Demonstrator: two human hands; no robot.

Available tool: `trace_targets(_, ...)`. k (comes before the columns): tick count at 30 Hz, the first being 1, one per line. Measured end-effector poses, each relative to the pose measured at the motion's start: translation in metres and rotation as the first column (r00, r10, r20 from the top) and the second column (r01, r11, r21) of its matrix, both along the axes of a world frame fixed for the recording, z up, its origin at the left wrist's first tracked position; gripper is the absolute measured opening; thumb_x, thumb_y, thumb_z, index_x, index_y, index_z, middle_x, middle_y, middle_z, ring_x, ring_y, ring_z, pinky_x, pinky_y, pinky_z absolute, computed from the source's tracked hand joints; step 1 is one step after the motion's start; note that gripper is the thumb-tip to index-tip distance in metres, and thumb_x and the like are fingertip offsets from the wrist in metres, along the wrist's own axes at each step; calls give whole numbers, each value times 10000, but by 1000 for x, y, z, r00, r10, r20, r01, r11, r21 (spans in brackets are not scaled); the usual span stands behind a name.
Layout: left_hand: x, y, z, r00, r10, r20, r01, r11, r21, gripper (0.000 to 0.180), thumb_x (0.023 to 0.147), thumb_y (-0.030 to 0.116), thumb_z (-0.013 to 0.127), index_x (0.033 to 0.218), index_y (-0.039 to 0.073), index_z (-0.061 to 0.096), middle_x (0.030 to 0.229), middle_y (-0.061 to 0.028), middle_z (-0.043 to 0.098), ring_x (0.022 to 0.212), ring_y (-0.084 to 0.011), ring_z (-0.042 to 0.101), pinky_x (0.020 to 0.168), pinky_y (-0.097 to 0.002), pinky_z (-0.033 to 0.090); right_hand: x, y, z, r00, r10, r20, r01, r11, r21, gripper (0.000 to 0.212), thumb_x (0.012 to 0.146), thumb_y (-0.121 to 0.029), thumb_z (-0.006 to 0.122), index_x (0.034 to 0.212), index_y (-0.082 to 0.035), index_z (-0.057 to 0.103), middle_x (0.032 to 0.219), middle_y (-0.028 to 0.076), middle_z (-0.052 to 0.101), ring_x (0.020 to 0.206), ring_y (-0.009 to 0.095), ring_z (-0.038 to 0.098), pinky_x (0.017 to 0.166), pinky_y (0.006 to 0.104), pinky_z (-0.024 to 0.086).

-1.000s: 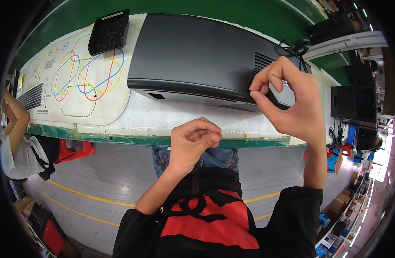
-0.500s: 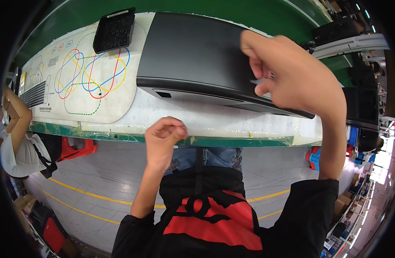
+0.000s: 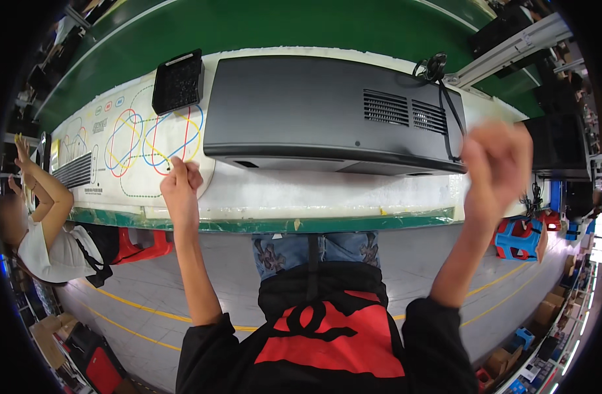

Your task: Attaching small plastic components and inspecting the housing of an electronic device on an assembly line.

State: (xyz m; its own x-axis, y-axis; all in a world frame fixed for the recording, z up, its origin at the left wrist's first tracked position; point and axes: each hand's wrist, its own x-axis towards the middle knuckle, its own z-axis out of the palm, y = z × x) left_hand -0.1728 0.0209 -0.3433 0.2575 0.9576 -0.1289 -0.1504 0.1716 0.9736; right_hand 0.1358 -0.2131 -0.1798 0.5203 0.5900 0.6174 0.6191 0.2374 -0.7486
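A long black housing (image 3: 281,105) with slotted vents (image 3: 385,108) lies along the bench. My left hand (image 3: 181,190) is closed over the printed mat (image 3: 133,180), left of the housing. Its fingertips are pinched together beside a small dark speck; whatever they hold, if anything, is too small to make out. Off the housing's right end, my right hand (image 3: 498,157) is smeared by motion, so its fingers cannot be read. A black cable (image 3: 452,108) runs down over that end from a bundle behind. A shallow black tray (image 3: 178,84) stands on the mat's far side.
A co-worker's raised arms (image 3: 41,177) are at the far left. The bench's green front edge (image 3: 301,224) runs before me. A metal rail (image 3: 511,49) and a dark monitor (image 3: 557,151) stand at the right. A red stool (image 3: 143,244) and a blue-red stool (image 3: 518,238) are below.
My left hand has moved left, from in front of the housing to over the mat. My right hand has moved right, off the housing's top, uncovering the vents. The co-worker's arms have risen.
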Motion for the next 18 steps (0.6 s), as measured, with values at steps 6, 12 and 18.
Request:
trace_targets(6, 6, 0, -20, 986, -35, 161, 34, 999, 10, 431, 1021, 422, 342, 848, 62, 502, 866, -57, 516, 850, -176, 495, 804, -294, 399, 38, -70, -136, 793, -449, -411, 404, 894, -196, 224, 943, -130, 498, 1143, -30, 486, 991, 37, 512, 887, 130, 494, 865, 284, 399)
trace_targets(12, 62, -32, -62, 999, -31, 33, 30, 998, 54, 525, 1028, 424, 277, 1335, 14, 391, 1290, -121, 487, 1224, -236, 440, 1075, -358, 305, 38, -53, -243, 603, -222, -766, 229, 968, -100, 677, 992, -555, 235, 1467, -74, 210, 1443, 101, 343, 1363, 229, 296, 1142, 376, 159)
trace_targets(18, 59, -43, 21, 998, -31, -59, 45, 967, 250, 373, 1034, 421, 263, 985, 79, 404, 999, -43, 423, 999, -150, 435, 1014, -301, 282, 19, -57, -129, 495, -414, -764, 189, 909, -371, 881, 925, -691, 224, 1366, 48, 412, 1323, 139, 516, 1230, 234, 453, 1087, 376, 254)
